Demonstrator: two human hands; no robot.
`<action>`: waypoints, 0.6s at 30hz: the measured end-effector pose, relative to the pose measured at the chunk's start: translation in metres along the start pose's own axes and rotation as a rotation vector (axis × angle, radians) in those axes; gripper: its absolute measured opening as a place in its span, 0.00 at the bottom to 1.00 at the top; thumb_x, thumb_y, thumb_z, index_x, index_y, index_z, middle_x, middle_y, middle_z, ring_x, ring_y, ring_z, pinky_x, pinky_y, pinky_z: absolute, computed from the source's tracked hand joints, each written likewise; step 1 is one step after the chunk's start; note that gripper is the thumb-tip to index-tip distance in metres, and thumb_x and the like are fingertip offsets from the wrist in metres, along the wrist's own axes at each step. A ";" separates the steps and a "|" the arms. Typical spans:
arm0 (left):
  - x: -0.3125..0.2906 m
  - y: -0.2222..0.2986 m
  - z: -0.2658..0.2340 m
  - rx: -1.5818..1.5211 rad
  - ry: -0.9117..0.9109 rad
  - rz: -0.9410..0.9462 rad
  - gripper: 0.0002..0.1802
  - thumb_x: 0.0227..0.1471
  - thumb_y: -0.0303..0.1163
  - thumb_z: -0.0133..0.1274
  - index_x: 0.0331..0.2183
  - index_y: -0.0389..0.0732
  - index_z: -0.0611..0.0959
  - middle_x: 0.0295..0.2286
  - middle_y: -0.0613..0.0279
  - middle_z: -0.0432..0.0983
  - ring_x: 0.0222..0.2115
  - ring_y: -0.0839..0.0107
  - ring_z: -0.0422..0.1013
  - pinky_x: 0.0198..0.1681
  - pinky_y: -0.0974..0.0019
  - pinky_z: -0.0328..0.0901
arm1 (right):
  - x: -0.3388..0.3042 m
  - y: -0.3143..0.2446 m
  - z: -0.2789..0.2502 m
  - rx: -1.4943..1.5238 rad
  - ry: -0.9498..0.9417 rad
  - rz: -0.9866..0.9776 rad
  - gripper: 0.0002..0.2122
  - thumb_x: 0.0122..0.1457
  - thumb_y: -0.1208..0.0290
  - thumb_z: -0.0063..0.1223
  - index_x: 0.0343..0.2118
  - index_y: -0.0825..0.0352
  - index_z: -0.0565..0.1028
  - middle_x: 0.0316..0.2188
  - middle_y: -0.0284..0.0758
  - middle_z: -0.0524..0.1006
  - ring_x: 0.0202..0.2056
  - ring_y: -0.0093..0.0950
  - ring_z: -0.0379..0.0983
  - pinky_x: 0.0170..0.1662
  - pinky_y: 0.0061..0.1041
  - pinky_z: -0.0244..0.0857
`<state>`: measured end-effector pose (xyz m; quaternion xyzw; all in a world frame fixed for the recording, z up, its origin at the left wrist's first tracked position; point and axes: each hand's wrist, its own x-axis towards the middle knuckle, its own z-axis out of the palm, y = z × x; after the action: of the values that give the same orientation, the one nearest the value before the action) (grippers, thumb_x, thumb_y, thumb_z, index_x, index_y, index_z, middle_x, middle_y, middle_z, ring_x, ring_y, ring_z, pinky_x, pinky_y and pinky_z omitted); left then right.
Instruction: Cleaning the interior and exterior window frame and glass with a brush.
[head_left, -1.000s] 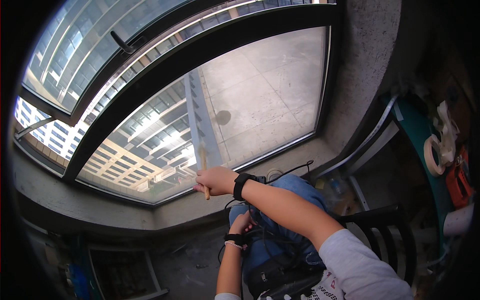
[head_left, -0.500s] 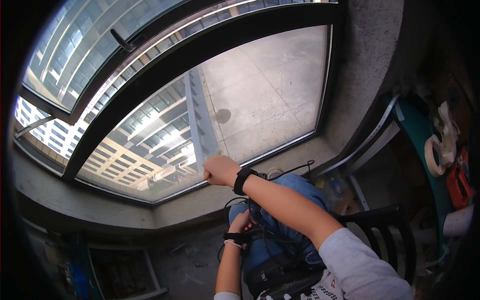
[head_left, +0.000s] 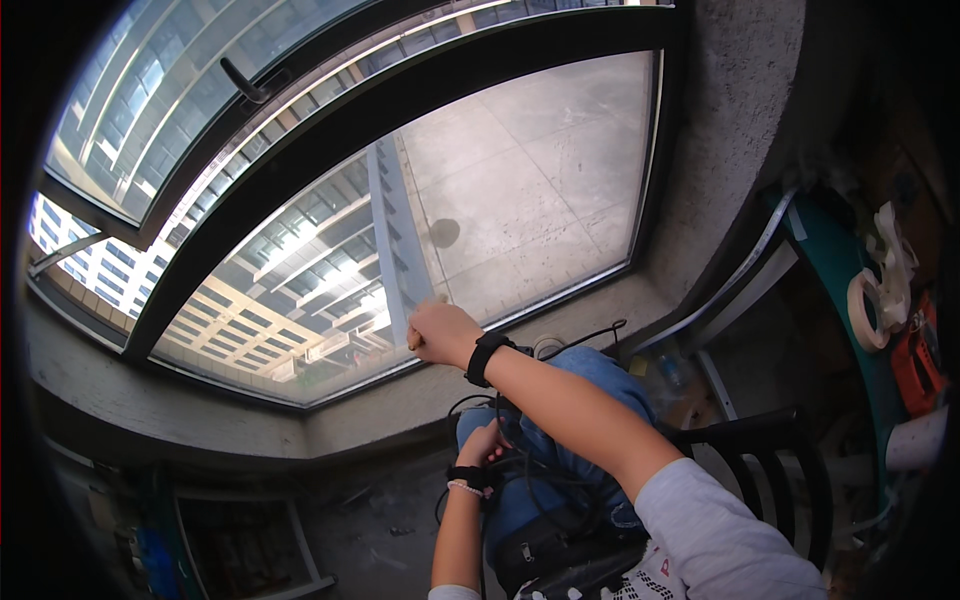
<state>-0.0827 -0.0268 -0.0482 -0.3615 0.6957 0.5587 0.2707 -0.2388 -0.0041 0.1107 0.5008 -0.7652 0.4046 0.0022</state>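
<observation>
My right hand (head_left: 442,332), with a black band on the wrist, is closed in a fist in front of the lower part of a window pane (head_left: 520,190). A small tan-brown end (head_left: 414,341) sticks out of the fist; the rest of that thing is hidden, so its kind cannot be told. My left hand (head_left: 484,445) lies low over my jeans (head_left: 590,385), its fingers curled next to thin black cables (head_left: 530,465). Whether it grips a cable is unclear. A black band and a beaded bracelet are on that wrist.
A black frame (head_left: 300,135) surrounds the pane, above a concrete sill (head_left: 240,425). An upper-left window sash with a handle (head_left: 245,82) stands open. At right are a black chair (head_left: 765,430), a tape roll (head_left: 867,312) and an orange-red tool (head_left: 915,370) by a green surface.
My right fist has shifted slightly upward at the pane, with the tan-brown end still showing. The left hand has stayed in place.
</observation>
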 end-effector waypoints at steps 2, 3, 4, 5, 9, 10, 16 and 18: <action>-0.003 0.006 0.002 -0.013 -0.005 0.003 0.33 0.46 0.52 0.31 0.13 0.34 0.77 0.04 0.66 0.60 0.04 0.78 0.53 0.08 0.75 0.49 | -0.001 -0.005 0.002 0.021 0.028 -0.148 0.03 0.38 0.75 0.47 0.14 0.66 0.66 0.18 0.36 0.67 0.23 0.35 0.66 0.26 0.28 0.61; -0.003 0.008 0.003 -0.017 -0.009 0.005 0.33 0.46 0.52 0.31 0.13 0.33 0.77 0.04 0.66 0.60 0.04 0.78 0.53 0.08 0.75 0.49 | -0.001 -0.006 0.002 0.044 0.055 -0.297 0.03 0.38 0.75 0.48 0.14 0.65 0.66 0.18 0.35 0.67 0.23 0.34 0.65 0.26 0.27 0.61; -0.004 0.006 0.002 -0.029 -0.006 0.001 0.33 0.46 0.52 0.31 0.13 0.33 0.76 0.04 0.66 0.60 0.04 0.78 0.53 0.08 0.75 0.49 | -0.001 -0.016 -0.008 0.045 0.021 -0.427 0.04 0.38 0.76 0.48 0.14 0.65 0.65 0.19 0.35 0.66 0.24 0.32 0.65 0.26 0.25 0.62; -0.003 0.005 0.001 -0.041 -0.011 -0.017 0.33 0.46 0.51 0.31 0.13 0.33 0.76 0.04 0.66 0.60 0.04 0.78 0.53 0.08 0.75 0.49 | 0.001 -0.022 -0.013 0.046 0.019 -0.426 0.04 0.38 0.76 0.48 0.14 0.65 0.65 0.19 0.35 0.66 0.24 0.32 0.65 0.26 0.25 0.62; 0.000 0.000 0.002 -0.067 -0.015 -0.011 0.33 0.46 0.52 0.31 0.13 0.32 0.76 0.05 0.65 0.60 0.04 0.78 0.53 0.08 0.76 0.49 | 0.009 -0.029 -0.025 -0.066 0.379 -0.461 0.04 0.39 0.77 0.47 0.15 0.67 0.65 0.21 0.36 0.65 0.25 0.30 0.64 0.27 0.22 0.62; 0.002 -0.001 0.001 -0.071 -0.013 -0.002 0.33 0.46 0.52 0.31 0.14 0.32 0.76 0.05 0.65 0.60 0.04 0.78 0.53 0.08 0.76 0.49 | 0.009 -0.024 -0.023 -0.098 0.393 -0.420 0.04 0.39 0.77 0.48 0.16 0.67 0.65 0.21 0.36 0.65 0.25 0.30 0.64 0.27 0.22 0.62; 0.003 -0.002 -0.001 -0.037 -0.030 -0.011 0.34 0.45 0.54 0.32 0.13 0.33 0.76 0.05 0.66 0.60 0.04 0.78 0.53 0.08 0.76 0.49 | -0.002 -0.019 0.002 -0.213 0.064 -0.233 0.04 0.38 0.77 0.49 0.17 0.68 0.67 0.22 0.38 0.66 0.24 0.33 0.66 0.28 0.25 0.63; 0.001 0.000 0.000 -0.021 -0.024 -0.003 0.35 0.45 0.55 0.32 0.13 0.33 0.76 0.04 0.67 0.59 0.04 0.78 0.53 0.08 0.76 0.49 | -0.003 -0.014 0.002 -0.118 0.008 -0.146 0.03 0.38 0.76 0.48 0.16 0.67 0.67 0.20 0.37 0.67 0.23 0.33 0.66 0.27 0.25 0.63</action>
<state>-0.0833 -0.0270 -0.0495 -0.3587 0.6858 0.5698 0.2760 -0.2263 -0.0054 0.1168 0.5526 -0.7491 0.3596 0.0643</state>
